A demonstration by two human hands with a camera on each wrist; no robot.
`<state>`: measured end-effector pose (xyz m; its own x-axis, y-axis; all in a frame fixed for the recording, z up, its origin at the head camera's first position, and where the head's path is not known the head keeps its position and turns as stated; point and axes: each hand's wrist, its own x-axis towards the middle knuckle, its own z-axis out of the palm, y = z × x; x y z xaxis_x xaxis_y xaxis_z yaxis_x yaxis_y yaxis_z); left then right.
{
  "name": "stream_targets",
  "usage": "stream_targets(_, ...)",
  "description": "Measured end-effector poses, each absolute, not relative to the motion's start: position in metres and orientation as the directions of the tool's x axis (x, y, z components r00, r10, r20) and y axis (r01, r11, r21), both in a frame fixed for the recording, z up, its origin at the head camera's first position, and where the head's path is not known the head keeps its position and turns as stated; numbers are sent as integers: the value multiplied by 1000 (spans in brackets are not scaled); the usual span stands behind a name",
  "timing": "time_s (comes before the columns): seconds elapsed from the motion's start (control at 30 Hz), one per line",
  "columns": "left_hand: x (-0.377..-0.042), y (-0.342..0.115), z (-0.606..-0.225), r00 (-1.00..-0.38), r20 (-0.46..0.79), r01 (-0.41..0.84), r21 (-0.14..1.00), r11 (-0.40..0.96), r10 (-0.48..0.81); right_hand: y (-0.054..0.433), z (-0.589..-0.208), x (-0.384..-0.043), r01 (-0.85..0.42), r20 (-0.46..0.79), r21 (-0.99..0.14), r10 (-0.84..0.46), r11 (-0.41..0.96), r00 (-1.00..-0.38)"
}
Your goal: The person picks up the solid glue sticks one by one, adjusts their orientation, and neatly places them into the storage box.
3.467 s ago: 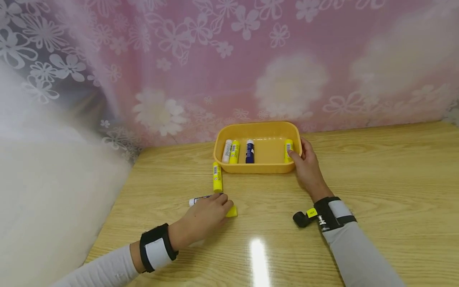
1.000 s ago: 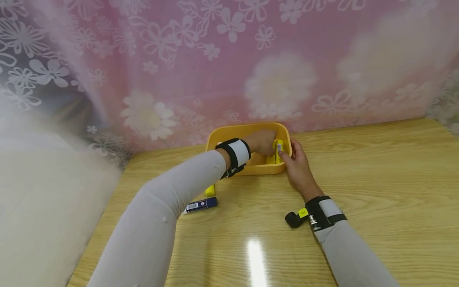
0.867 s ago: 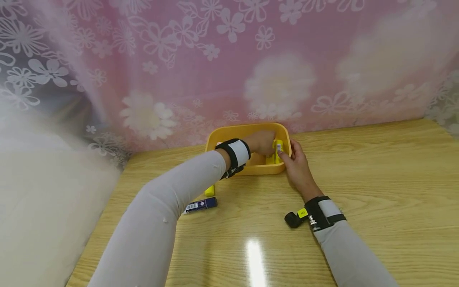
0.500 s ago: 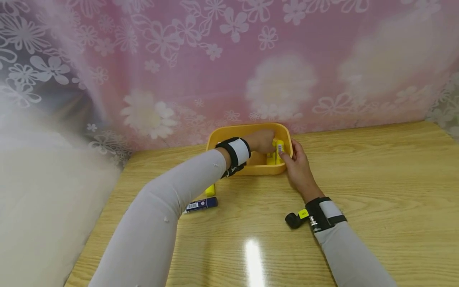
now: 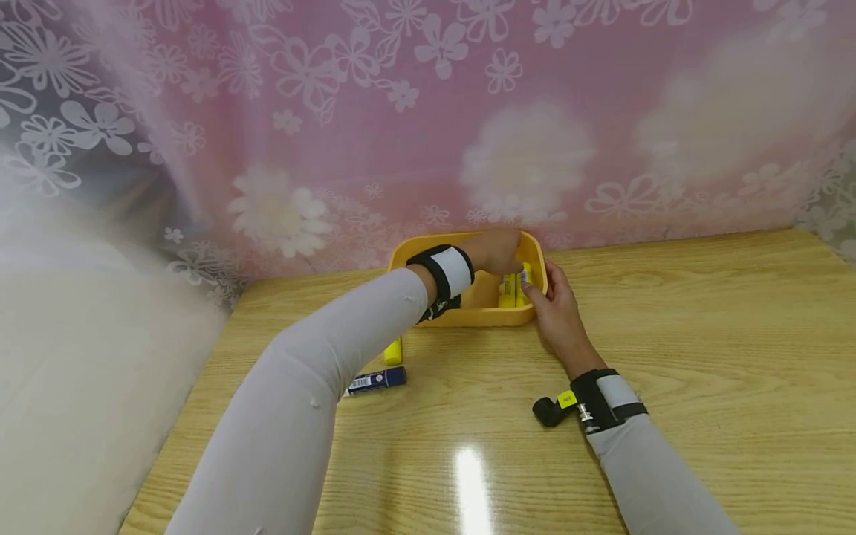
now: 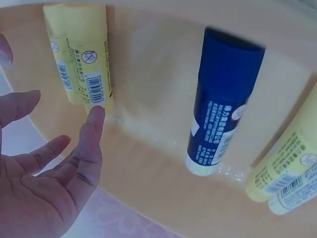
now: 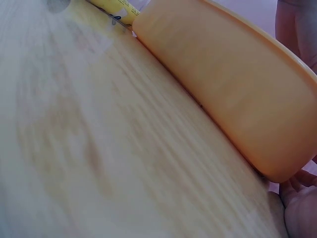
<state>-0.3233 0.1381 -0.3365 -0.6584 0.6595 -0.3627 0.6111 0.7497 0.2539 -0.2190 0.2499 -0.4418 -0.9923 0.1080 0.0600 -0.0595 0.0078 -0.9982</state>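
Note:
My left hand (image 5: pixel 498 251) reaches into the right end of a yellow-orange plastic bin (image 5: pixel 478 318). In the left wrist view its fingers are spread, one fingertip right at the end of a yellow glue stick (image 6: pixel 91 64) that lies beside a second yellow glue stick (image 6: pixel 63 59). Further along the bin floor lie a dark blue glue stick (image 6: pixel 223 99), another yellow one (image 6: pixel 285 163) and a white one (image 6: pixel 297 192). My right hand (image 5: pixel 560 319) grips the bin's right end, thumb over the rim and fingers outside.
On the wooden table (image 5: pixel 568 475), a yellow glue stick (image 5: pixel 393 352) lies by the bin's front left corner. Nearer me is a blue glue stick (image 5: pixel 377 380), its left end behind my left sleeve (image 5: pixel 287 401). A pink flowered curtain (image 5: pixel 401 148) hangs behind the bin.
My left hand has carried a yellow glue stick from the table to the bin's right end, beside the other yellow one, and let go, lifting slightly. My right hand keeps its grip.

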Motion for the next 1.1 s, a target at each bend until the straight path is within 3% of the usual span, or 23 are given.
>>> stream_targets(0.17, -310, 125, -321, -623, -308, 695, 203, 690, 719, 253, -444, -221, -49, 53, -998, 110, 41, -993)
stream_targets(0.33, -272, 91, -300, -487, -179, 837, 184, 515, 855, 262, -443, -217, -27, 34, -998, 113, 60, -993)
stream_targets(0.43, -244, 60, -295, -459, -218, 852, 167, 497, 861, 267, -442, -216, -20, 30, -997, 123, 77, -992)
stream_targets(0.63, -206, -5, -311, -552, -374, 783, 74, 617, 745, 272, -443, -224, -27, 39, -996, 138, 86, -990)
stream_targets(0.83, -192, -54, -360, -676, -246, 737, -233, 634, 695, 273, -450, -229, -11, 19, -998, 139, 61, -990)
stream_targets(0.9, -189, -64, -372, -683, -213, 728, -277, 627, 699, 274, -451, -229, -4, 14, -998, 141, 68, -990)
stream_targets(1.1, -184, -72, -392, -669, -170, 738, -270, 619, 724, 279, -451, -229, 0, 14, -995, 154, 95, -988)
